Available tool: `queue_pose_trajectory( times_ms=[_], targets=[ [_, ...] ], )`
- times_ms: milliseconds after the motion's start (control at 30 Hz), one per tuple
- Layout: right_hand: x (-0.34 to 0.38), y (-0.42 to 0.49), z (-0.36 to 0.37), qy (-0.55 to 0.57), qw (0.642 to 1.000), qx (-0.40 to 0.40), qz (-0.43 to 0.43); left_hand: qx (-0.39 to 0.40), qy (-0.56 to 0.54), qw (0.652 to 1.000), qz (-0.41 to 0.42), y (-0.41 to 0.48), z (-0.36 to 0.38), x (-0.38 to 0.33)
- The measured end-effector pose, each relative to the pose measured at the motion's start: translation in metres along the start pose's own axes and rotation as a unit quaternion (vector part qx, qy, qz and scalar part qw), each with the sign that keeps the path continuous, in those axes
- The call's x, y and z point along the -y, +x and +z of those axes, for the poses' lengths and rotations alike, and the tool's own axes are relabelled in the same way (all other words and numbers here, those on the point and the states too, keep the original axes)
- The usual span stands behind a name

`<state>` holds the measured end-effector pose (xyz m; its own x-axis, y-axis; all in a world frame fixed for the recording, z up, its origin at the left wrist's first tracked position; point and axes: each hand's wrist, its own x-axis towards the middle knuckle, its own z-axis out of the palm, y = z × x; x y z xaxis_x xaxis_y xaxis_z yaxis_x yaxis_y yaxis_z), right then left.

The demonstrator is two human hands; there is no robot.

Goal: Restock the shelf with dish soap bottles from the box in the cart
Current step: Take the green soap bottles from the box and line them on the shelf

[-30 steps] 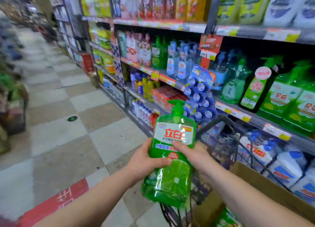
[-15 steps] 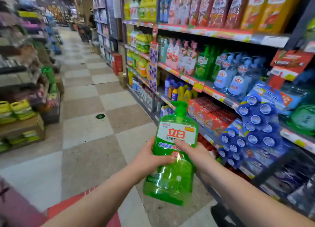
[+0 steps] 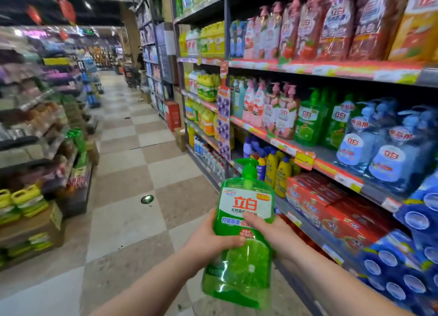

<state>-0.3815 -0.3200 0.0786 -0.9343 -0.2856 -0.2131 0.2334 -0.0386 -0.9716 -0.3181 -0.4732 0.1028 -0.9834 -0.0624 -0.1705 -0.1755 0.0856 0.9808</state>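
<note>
A green dish soap bottle (image 3: 244,263) with a pump top, a white label and a lime picture is held upright in front of me, low in the aisle. My left hand (image 3: 208,242) grips its left side and my right hand (image 3: 270,232) wraps its front right. Matching green bottles (image 3: 309,123) stand on the middle shelf (image 3: 329,166) to the right, between pink pump bottles and blue ones. The cart and the box are out of view.
Shelving runs along the right with red boxes (image 3: 315,201), blue cup packs (image 3: 407,263) and yellow bottles (image 3: 277,171). On the left stand low displays (image 3: 35,197). Between them lies the checkered tile aisle (image 3: 132,173).
My view has swung left and up along the aisle. The cart and cardboard box have dropped out of sight. Both hands keep the same hold on the bottle.
</note>
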Motion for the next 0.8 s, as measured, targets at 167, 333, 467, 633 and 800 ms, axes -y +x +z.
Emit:
queue_pose_trajectory(
  times_ms=[167, 333, 467, 633, 800],
  targets=[
    [0.031, 0.078, -0.02, -0.005, 1.0, -0.014, -0.012, 0.026, -0.01, 0.999, 0.016, 0.088, -0.001, -0.019],
    [0.048, 0.122, -0.031, 0.001, 0.999, -0.033, -0.005, 0.058, -0.017, 0.998, 0.02, 0.153, -0.002, -0.026],
    [0.062, 0.158, -0.043, -0.022, 0.997, -0.075, -0.013, 0.091, -0.002, 0.996, 0.023, 0.213, 0.0, -0.03],
    [0.077, 0.208, -0.059, -0.053, 0.988, -0.144, -0.021, 0.17, 0.031, 0.984, 0.05, 0.293, 0.001, -0.038],
    [0.107, 0.265, -0.067, -0.041, 0.971, -0.232, -0.042, 0.239, 0.077, 0.963, 0.094, 0.384, -0.002, -0.066]
  ],
)
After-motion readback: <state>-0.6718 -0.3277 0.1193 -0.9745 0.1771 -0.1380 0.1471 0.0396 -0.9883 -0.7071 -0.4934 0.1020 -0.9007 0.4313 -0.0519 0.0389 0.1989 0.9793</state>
